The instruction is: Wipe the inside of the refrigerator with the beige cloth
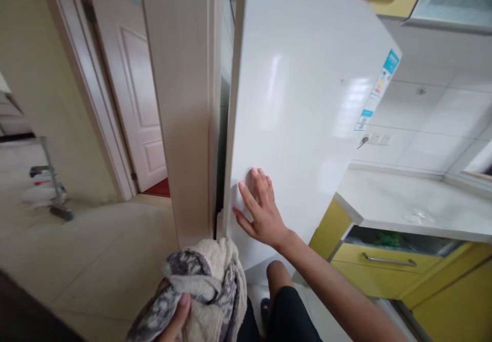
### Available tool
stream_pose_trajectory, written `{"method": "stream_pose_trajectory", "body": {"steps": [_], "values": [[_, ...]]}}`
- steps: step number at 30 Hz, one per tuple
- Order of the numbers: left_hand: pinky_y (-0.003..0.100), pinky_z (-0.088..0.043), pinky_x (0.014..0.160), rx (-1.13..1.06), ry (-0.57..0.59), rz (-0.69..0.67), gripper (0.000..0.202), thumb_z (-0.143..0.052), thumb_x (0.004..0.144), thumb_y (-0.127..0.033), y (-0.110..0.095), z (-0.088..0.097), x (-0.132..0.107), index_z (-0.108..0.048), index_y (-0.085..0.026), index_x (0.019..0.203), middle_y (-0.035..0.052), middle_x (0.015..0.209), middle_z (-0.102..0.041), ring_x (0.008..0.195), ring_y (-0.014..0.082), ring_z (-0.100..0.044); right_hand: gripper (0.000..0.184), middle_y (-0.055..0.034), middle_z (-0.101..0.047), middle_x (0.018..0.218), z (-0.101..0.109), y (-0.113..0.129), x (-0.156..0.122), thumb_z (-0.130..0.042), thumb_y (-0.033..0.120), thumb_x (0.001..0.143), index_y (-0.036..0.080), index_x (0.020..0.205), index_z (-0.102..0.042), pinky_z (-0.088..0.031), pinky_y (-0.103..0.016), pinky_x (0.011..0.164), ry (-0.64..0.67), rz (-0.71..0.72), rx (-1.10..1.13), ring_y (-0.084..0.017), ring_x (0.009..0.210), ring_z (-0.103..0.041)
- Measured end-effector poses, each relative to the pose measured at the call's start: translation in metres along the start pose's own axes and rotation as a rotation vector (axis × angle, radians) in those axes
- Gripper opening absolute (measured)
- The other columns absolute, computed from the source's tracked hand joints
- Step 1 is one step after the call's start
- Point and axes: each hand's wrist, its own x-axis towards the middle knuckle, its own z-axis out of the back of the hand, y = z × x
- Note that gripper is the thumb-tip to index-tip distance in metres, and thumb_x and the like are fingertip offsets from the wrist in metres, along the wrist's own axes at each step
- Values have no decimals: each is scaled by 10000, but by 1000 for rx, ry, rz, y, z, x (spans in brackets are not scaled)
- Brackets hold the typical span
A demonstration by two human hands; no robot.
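Observation:
My right hand [259, 206] lies flat on the side of a tall white fridge [303, 101], fingers stretched and spread, near its lower left edge. My left hand [172, 321] is at the bottom of the view, closed around a bunched grey and cream cloth [209, 285]. The cloth hangs just below and left of the fridge's edge, next to a white door frame [180, 101]. My knee [279, 280] shows below the right hand.
A white counter [403, 198] with yellow drawers [384, 262] stands to the right; one drawer is ajar. An energy label [378, 88] sticks to the fridge. Left, a tiled floor [96, 249] leads to a white door [134, 91] and a mop base [57, 208].

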Motion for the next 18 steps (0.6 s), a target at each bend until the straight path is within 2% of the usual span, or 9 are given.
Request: {"method": "stream_pose_trajectory", "body": {"steps": [3, 5, 7, 9, 14, 18], "values": [[427, -533, 1037, 0, 55, 175, 467, -942, 453, -378, 0, -12, -1, -742, -202, 837, 26, 915, -756, 1143, 344, -653, 870, -144, 34, 1692, -23, -28, 5, -537, 251, 946, 247, 1629, 2, -254, -609, 1231, 78, 67, -68, -345, 1564, -64], [425, -539, 1030, -3, 121, 254, 483, -932, 477, -386, 1, -18, -2, -750, -197, 882, 34, 915, -759, 1124, 342, -670, 810, -170, -60, 1686, -37, -47, 10, -527, 235, 947, 231, 1629, -89, -237, -600, 1240, 153, 104, -107, -329, 1564, -62], [399, -532, 1038, -22, 148, 268, 487, -928, 503, -387, 5, -24, -3, -756, -200, 920, 31, 923, -759, 1118, 321, -678, 726, -175, -134, 1677, -49, -62, 16, -525, 223, 941, 217, 1606, -234, -213, -590, 1251, 249, 113, -129, -317, 1565, -65], [365, -533, 1028, -55, 159, 300, 514, -935, 506, -393, 12, -28, -2, -759, -209, 953, 27, 939, -759, 1124, 299, -678, 669, -167, -147, 1676, -61, -75, 25, -531, 213, 929, 208, 1571, -339, -184, -587, 1260, 336, 105, -134, -313, 1566, -61], [307, -540, 993, -102, 193, 336, 556, -952, 496, -417, 30, -45, 6, -770, -222, 984, 23, 971, -756, 1085, 257, -686, 699, -172, -65, 1678, -90, -104, 45, -585, 179, 877, 172, 1546, -385, -121, -591, 1271, 459, 115, -135, -332, 1566, -31], [276, -556, 937, -115, 255, 299, 513, -944, 526, -417, 32, -62, 11, -776, -199, 958, 41, 945, -753, 1035, 237, -695, 737, -193, -103, 1672, -108, -129, 54, -637, 144, 829, 144, 1528, -405, -122, -586, 1272, 529, 129, -159, -344, 1561, -51]]}}
